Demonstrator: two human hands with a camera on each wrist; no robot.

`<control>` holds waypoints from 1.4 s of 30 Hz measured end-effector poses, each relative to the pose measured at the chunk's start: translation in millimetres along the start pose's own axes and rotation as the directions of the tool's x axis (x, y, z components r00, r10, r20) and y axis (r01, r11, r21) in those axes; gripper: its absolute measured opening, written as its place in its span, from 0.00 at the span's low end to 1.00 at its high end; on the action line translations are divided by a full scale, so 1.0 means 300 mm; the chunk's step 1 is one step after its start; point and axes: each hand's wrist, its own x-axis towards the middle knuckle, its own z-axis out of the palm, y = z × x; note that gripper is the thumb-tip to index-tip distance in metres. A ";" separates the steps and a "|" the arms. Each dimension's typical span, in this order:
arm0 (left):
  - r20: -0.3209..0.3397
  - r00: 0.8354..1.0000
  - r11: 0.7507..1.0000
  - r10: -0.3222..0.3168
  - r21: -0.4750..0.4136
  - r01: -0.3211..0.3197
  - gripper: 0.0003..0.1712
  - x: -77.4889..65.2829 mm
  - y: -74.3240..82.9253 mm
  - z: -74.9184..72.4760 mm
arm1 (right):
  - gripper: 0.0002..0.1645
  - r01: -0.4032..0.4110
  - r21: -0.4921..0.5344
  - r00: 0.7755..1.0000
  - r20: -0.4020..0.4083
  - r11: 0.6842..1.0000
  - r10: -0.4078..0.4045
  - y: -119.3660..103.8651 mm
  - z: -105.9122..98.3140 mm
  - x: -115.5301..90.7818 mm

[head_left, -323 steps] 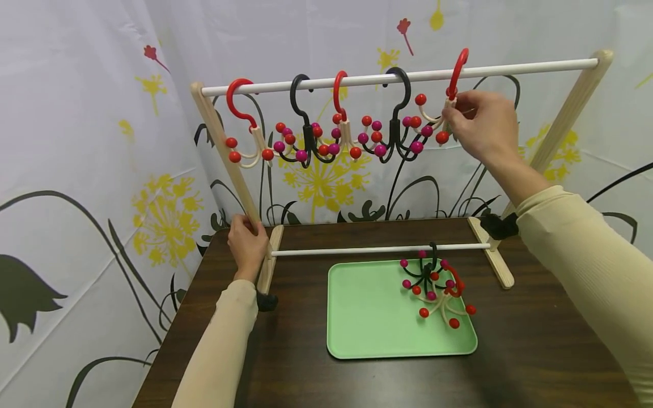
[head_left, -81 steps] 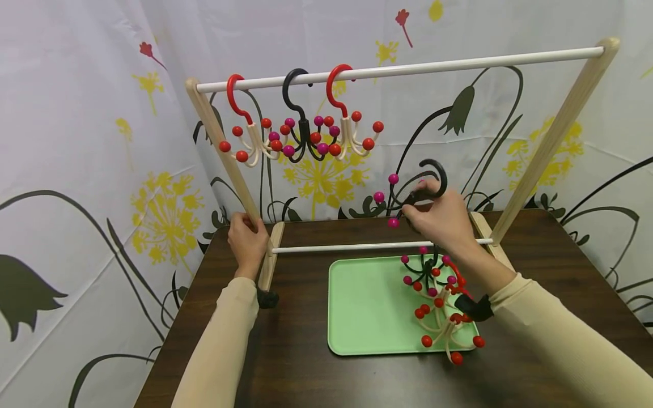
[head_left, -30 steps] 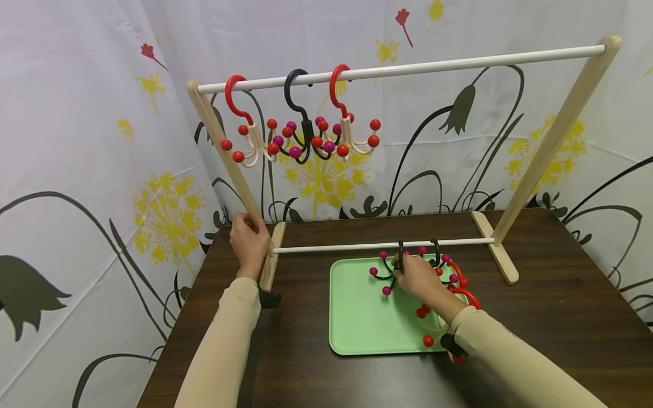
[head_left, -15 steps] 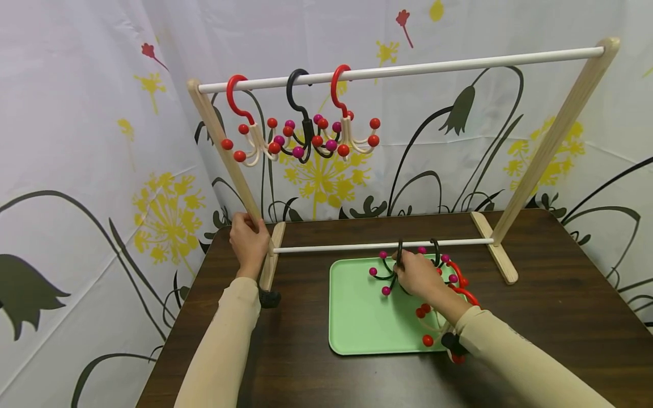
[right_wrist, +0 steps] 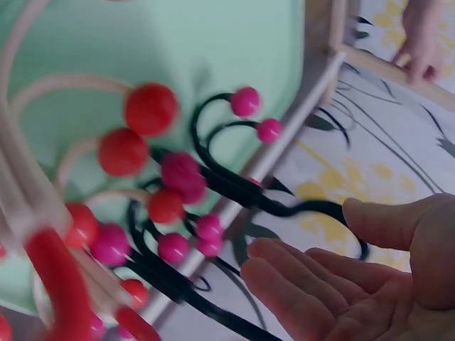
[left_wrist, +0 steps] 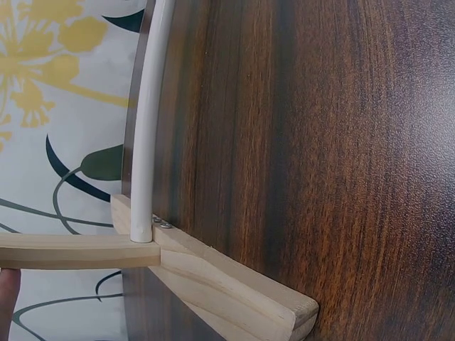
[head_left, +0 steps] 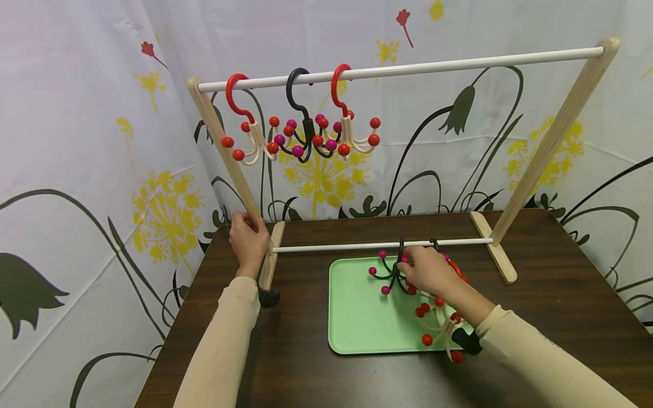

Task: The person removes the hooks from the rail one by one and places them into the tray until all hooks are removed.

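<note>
My left hand (head_left: 248, 241) grips the left wooden upright (head_left: 237, 177) of a hanging rack low down; in the left wrist view only a bit of that hand shows beside the upright (left_wrist: 78, 252). My right hand (head_left: 431, 272) is over the green tray (head_left: 357, 323), beside a black hook hanger (head_left: 395, 273) with pink balls on its curved arms. In the right wrist view its fingers are straight and the thumb stands apart, close to the hook of the black hanger (right_wrist: 238, 188). More hangers lie at the tray's right side, partly behind the right hand.
On the rack's white top bar (head_left: 459, 63) hang a red-hook hanger (head_left: 237, 102), a black hanger (head_left: 308, 130) and another red-hook hanger (head_left: 346, 133), all at the left. A cream hanger (head_left: 449, 328) with red balls overhangs the tray's front right corner. A lower bar (head_left: 326, 247) runs behind.
Two hangers have left the top bar since the oldest frame. My right hand has lowered a black one onto the tray, then let go and shifted slightly right. The left hand stays put.
</note>
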 end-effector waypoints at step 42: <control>0.022 1.000 1.000 -0.014 0.019 0.013 0.11 0.003 -0.003 -0.008 | 0.31 0.350 0.138 0.852 -0.459 0.927 -0.254 -0.489 -0.426 0.319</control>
